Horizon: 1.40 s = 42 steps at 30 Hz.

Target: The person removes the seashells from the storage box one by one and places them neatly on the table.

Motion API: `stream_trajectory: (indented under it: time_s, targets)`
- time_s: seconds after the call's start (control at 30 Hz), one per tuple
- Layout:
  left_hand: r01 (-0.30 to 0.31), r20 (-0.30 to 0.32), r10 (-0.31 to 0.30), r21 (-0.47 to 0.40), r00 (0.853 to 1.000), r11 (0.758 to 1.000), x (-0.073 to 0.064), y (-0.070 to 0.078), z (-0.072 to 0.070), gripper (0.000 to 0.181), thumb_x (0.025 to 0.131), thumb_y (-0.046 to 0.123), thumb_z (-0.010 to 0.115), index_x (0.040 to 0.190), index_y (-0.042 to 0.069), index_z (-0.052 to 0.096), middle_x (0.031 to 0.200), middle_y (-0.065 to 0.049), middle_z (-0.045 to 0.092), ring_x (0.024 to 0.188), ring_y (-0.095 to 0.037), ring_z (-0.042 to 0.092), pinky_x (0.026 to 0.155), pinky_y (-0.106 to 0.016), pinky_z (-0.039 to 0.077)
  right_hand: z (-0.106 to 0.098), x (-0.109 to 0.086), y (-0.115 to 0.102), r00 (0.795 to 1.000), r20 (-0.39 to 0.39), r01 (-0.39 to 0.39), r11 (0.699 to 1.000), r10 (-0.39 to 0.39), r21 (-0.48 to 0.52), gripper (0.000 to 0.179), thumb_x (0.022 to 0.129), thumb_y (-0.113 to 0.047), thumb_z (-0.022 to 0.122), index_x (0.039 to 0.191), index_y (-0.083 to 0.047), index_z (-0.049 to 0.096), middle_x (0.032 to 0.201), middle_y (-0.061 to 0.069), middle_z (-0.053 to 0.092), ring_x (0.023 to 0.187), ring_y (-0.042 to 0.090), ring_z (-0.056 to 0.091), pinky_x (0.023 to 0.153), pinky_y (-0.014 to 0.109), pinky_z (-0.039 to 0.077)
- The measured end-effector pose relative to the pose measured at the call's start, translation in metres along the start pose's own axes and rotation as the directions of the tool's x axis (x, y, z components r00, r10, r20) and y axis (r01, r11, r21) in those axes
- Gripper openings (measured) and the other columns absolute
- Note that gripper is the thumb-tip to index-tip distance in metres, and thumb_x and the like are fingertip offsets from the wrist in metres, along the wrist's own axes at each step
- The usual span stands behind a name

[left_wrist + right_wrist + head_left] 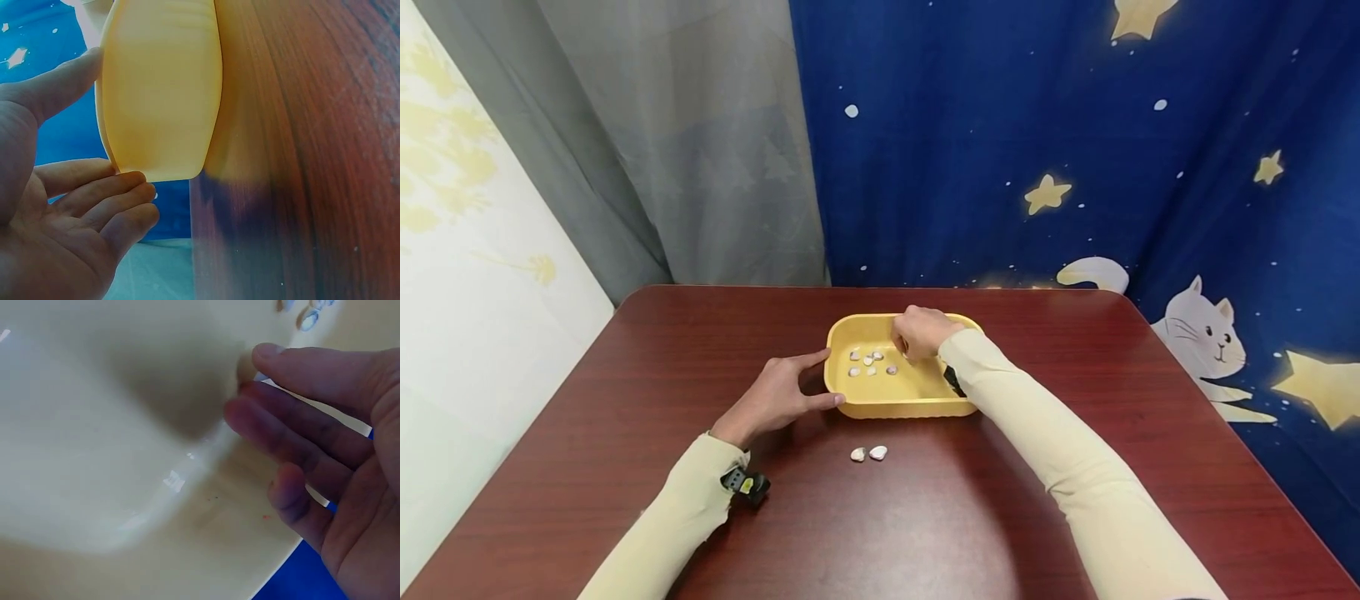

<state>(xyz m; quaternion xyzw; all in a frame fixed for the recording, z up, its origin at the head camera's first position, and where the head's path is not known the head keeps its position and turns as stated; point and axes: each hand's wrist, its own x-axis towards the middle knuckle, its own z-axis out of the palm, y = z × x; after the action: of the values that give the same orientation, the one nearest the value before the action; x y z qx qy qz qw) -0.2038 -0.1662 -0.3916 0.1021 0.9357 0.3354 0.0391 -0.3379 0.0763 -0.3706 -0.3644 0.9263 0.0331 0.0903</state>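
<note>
A yellow plastic tub (917, 410) stands on the table, with several small whitish seashells (868, 361) in its left half. At the tub's left end, my left hand (777, 394) touches the rim with thumb and fingertips spread apart and fairly straight. My right hand (923, 332) is down inside the tub near its back wall. In the right wrist view its thumb and forefinger pinch a small white shell (260, 377), mostly covered by the fingertips. Two more shells lie on the table in front of the tub, a left shell (858, 455) and a right shell (877, 452).
The dark red wooden table (880, 533) extends around the tub on every side. Behind it hang a grey curtain (700, 150) and a blue curtain (955, 150) with stars and a cat. A white patterned wall (482, 275) is at the left.
</note>
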Motion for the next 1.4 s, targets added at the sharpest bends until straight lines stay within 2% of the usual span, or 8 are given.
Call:
stream_trajectory:
  time_s: [0.2, 0.43, 0.63, 0.87, 1.07, 1.4]
  targets:
    - [0.020, 0.009, -0.020, 0.006, 1.000, 1.000, 0.000, 0.001, 0.001, 0.086, 0.082, 0.048, 0.081, 0.152, 0.013, 0.046, 0.153, -0.012, 0.051, 0.142, -0.030, 0.048, 0.116, -0.055, 0.039, -0.009, -0.004, -0.002, 1.000, 0.009, 0.008, 0.999, -0.008, 0.049, 0.017, 0.075, -0.002, 0.073, 0.071, -0.018, 0.071, 0.079, -0.002, 0.068, 0.075, 0.016, 0.057, 0.058, 0.025, 0.044]
    - [0.017, 0.007, -0.017, 0.005, 1.000, 1.000, 0.000, 0.001, 0.000, 0.086, 0.082, 0.048, 0.080, 0.152, 0.012, 0.046, 0.152, -0.012, 0.052, 0.141, -0.030, 0.049, 0.116, -0.055, 0.040, -0.020, -0.008, -0.003, 0.999, -0.006, 0.032, 0.998, -0.032, 0.060, 0.015, 0.074, -0.007, 0.080, 0.075, -0.019, 0.070, 0.081, -0.002, 0.068, 0.079, 0.016, 0.057, 0.064, 0.025, 0.045]
    - [0.017, 0.012, -0.017, 0.009, 1.000, 1.000, 0.001, 0.001, 0.001, 0.086, 0.082, 0.048, 0.080, 0.152, 0.013, 0.046, 0.153, -0.012, 0.051, 0.140, -0.029, 0.049, 0.115, -0.055, 0.040, -0.028, -0.017, -0.005, 0.998, -0.016, 0.058, 0.996, -0.057, 0.065, 0.015, 0.075, -0.012, 0.084, 0.075, -0.019, 0.070, 0.078, -0.004, 0.068, 0.076, 0.013, 0.058, 0.065, 0.024, 0.047]
    - [-0.003, 0.004, 0.003, 0.017, 1.000, 1.000, -0.001, 0.002, -0.002, 0.086, 0.082, 0.047, 0.080, 0.151, 0.011, 0.046, 0.152, -0.013, 0.051, 0.140, -0.030, 0.049, 0.115, -0.056, 0.040, -0.039, -0.032, -0.008, 0.993, -0.058, 0.106, 0.989, -0.100, 0.103, 0.012, 0.075, -0.014, 0.083, 0.075, -0.019, 0.072, 0.075, -0.005, 0.068, 0.072, 0.013, 0.059, 0.064, 0.024, 0.048]
    - [-0.027, -0.004, 0.027, 0.017, 1.000, 0.999, 0.000, 0.002, -0.002, 0.085, 0.082, 0.047, 0.080, 0.151, 0.011, 0.047, 0.151, -0.013, 0.053, 0.138, -0.029, 0.051, 0.114, -0.055, 0.042, -0.040, -0.047, -0.012, 0.988, -0.089, 0.141, 0.979, -0.129, 0.149, 0.012, 0.077, -0.017, 0.084, 0.080, -0.019, 0.073, 0.076, -0.006, 0.068, 0.071, 0.012, 0.058, 0.065, 0.024, 0.049]
    - [-0.013, 0.004, 0.013, 0.003, 1.000, 1.000, -0.001, 0.001, -0.001, 0.086, 0.082, 0.049, 0.080, 0.152, 0.013, 0.045, 0.153, -0.013, 0.051, 0.141, -0.030, 0.048, 0.116, -0.056, 0.039, -0.040, -0.074, -0.023, 0.968, -0.185, 0.198, 0.967, -0.168, 0.161, 0.012, 0.077, -0.014, 0.084, 0.077, -0.020, 0.074, 0.074, -0.012, 0.069, 0.066, 0.006, 0.058, 0.064, 0.023, 0.050]
